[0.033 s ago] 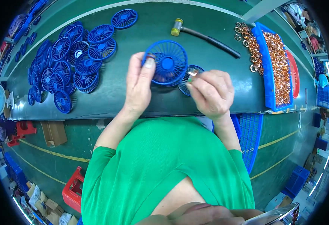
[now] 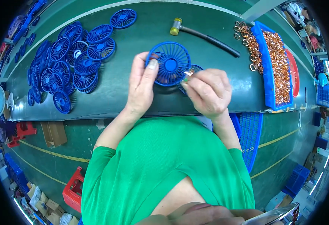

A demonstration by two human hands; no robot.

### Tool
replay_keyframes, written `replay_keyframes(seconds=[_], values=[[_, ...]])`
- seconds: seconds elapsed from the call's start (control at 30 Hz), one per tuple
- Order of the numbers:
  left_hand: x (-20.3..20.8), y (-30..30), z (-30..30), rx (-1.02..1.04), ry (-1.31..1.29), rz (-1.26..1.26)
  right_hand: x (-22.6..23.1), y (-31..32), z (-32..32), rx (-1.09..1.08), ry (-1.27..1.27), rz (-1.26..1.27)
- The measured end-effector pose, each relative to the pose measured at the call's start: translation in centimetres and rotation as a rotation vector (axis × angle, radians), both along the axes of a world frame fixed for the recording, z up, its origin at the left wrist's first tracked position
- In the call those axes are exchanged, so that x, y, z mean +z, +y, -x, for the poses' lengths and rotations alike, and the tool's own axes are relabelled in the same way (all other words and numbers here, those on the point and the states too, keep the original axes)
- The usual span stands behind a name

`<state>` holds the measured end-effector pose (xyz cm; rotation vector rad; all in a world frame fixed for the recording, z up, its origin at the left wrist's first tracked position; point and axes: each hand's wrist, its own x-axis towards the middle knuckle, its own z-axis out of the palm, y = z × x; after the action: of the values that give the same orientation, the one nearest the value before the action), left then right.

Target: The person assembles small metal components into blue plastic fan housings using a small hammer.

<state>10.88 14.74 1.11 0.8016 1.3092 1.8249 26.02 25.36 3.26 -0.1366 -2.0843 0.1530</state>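
Note:
My left hand grips the left rim of a round blue fan grille, thumb on its spokes, holding it just above the green table. My right hand pinches a small shiny copper-coloured ring against the grille's right edge. A second blue grille lies on the table partly hidden under the first and under my right fingers.
Several blue grilles are heaped at the left of the table. A mallet lies behind the held grille. A blue tray full of copper rings stands at the right, with loose rings beside it. Below the table are a blue crate and a red stool.

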Motion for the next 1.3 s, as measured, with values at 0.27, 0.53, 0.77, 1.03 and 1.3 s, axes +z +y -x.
replay_keyframes(seconds=[0.27,0.53,0.77,1.03,1.3], values=[[-0.5,0.2,-1.1,-0.068,0.087,-0.11,-0.3,-0.6,2.2,-0.063,-0.158,0.157],[-0.8,0.2,-0.9,-0.027,0.329,0.019,-0.8,-1.1,2.0,-0.128,-0.25,0.247],[1.3,-1.0,0.1,-0.359,-0.135,0.014,0.0,-0.7,-0.1,-0.043,-0.289,0.162],[1.3,-1.4,-0.3,-0.428,-0.105,0.093,-0.8,-0.5,-0.8,0.113,-0.243,0.274],[0.2,-1.2,-0.8,-0.38,-0.189,0.053,-1.3,-1.6,-0.1,-0.013,-0.189,0.297]])
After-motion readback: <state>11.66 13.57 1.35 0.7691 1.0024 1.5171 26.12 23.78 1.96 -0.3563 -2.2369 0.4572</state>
